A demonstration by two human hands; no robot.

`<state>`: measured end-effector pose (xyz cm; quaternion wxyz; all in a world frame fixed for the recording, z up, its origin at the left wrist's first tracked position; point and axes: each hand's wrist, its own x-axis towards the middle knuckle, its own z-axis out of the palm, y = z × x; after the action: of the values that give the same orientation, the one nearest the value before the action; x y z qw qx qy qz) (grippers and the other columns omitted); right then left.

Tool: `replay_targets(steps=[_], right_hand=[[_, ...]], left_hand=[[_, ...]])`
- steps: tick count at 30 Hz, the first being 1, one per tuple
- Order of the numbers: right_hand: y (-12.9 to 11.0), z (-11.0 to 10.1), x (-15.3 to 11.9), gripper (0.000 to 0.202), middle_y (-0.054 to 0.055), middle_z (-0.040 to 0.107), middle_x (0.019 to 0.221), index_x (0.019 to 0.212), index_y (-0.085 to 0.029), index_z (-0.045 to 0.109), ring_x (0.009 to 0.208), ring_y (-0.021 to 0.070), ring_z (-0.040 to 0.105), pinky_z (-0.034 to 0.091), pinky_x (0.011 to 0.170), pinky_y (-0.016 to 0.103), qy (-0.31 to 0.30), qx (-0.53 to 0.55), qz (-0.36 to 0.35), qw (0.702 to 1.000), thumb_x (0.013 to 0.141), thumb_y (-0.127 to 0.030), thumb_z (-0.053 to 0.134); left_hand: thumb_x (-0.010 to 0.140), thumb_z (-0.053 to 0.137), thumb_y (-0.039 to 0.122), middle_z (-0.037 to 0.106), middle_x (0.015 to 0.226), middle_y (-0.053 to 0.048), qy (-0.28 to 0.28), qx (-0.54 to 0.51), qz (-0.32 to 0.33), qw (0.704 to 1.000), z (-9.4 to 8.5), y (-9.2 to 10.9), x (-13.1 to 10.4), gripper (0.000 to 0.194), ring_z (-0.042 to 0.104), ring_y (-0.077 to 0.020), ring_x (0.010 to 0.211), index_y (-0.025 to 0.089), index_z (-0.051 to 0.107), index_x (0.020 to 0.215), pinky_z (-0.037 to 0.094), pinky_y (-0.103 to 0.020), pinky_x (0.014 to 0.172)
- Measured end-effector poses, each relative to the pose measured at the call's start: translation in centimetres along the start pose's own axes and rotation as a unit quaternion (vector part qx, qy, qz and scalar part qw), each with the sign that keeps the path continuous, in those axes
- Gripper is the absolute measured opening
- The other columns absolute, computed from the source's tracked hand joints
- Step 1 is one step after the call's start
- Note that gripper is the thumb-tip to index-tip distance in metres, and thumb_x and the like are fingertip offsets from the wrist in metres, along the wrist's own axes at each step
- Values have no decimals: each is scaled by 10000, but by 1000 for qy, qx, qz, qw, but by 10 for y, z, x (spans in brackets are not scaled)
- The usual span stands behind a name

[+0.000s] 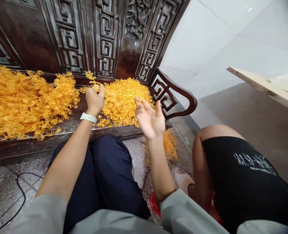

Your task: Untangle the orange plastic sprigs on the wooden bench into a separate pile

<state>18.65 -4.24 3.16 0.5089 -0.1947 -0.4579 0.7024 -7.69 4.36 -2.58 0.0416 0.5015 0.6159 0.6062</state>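
My left hand [95, 99], with a pale band on its wrist, is closed on a yellow plastic flower sprig [90, 77]. The sprig's branched head sticks up above my fingers. My right hand [150, 119] is held palm up with its fingers apart and nothing in it. It hovers in front of a heap of small yellow plastic flower pieces [124, 100] on the right of the dark wooden bench [73, 125]. To the left of my left hand lies a larger pile of yellow sprigs [29, 100], tangled together.
The bench has a carved backrest [107, 42] and a curved armrest [191, 102]. More yellow pieces [169, 144] lie on the floor below it. Another person's leg in black shorts [236, 169] is close on my right. A black cable [22, 191] runs over the floor; a board's edge [263, 87] juts in at right.
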Motion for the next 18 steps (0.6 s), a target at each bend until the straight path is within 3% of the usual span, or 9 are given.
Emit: replay_targets(steps=[3, 5, 9, 11, 13, 15, 17, 18], right_hand=[[24, -8, 20, 477, 170, 728, 1189, 1057, -151, 700, 953, 167, 664, 613, 799, 303, 132, 95, 83, 983, 1030, -600, 542], [41, -8, 20, 402, 145, 721, 1184, 1110, -137, 718, 884, 147, 642, 585, 770, 274, 164, 95, 102, 977, 1006, -504, 594], [62, -3, 17, 510, 68, 703, 1176, 1274, -216, 700, 800, 122, 593, 520, 708, 243, 207, -122, -35, 970, 853, -473, 826], [68, -1, 20, 500, 36, 706, 1075, 1242, -229, 693, 773, 119, 592, 502, 697, 236, 185, -221, -91, 953, 830, -457, 862], [72, 0, 23, 313, -4, 668, 840, 1023, -202, 693, 670, 114, 553, 469, 646, 236, 155, -261, -105, 947, 916, -482, 780], [71, 1, 20, 344, -29, 588, 684, 824, -198, 624, 597, 115, 515, 441, 611, 241, 165, -299, -131, 931, 1016, -482, 657], [64, 6, 8, 313, -3, 648, 740, 824, -190, 647, 671, 130, 595, 491, 680, 249, 138, -404, -191, 884, 1070, -370, 578], [56, 10, 0, 259, 14, 701, 810, 870, -181, 690, 749, 139, 648, 525, 750, 249, 73, -483, -224, 844, 1067, -280, 552]], left_hand=[[1007, 586, 311, 273, 562, 27, -33, 16, 22, 999, -1, 10, -5, 541, 261, -137, 548, 237, 271, 574, 187, -364, 606], [969, 587, 296, 292, 540, 19, -60, 40, 39, 997, -2, 17, -8, 514, 273, -142, 544, 232, 298, 549, 189, -363, 611], [906, 572, 319, 305, 517, 4, -107, 73, 56, 990, 1, 31, -19, 449, 286, -155, 536, 232, 319, 546, 165, -365, 616], [895, 554, 352, 327, 506, -7, -128, 80, 71, 986, 3, 37, -24, 427, 306, -161, 524, 231, 340, 546, 162, -364, 615], [875, 544, 379, 376, 507, -27, -143, 98, 97, 980, 3, 39, -25, 396, 323, -171, 529, 228, 380, 548, 166, -358, 618], [868, 529, 408, 405, 514, -40, -149, 135, 124, 972, 0, 37, -22, 378, 308, -179, 541, 223, 409, 561, 164, -339, 623], [919, 464, 441, 394, 521, -34, -142, 184, 124, 965, -5, 36, -16, 396, 270, -183, 551, 218, 449, 592, 148, -319, 629], [941, 433, 463, 383, 513, -36, -141, 198, 105, 964, -9, 36, -13, 431, 278, -186, 558, 213, 430, 589, 152, -311, 628]])
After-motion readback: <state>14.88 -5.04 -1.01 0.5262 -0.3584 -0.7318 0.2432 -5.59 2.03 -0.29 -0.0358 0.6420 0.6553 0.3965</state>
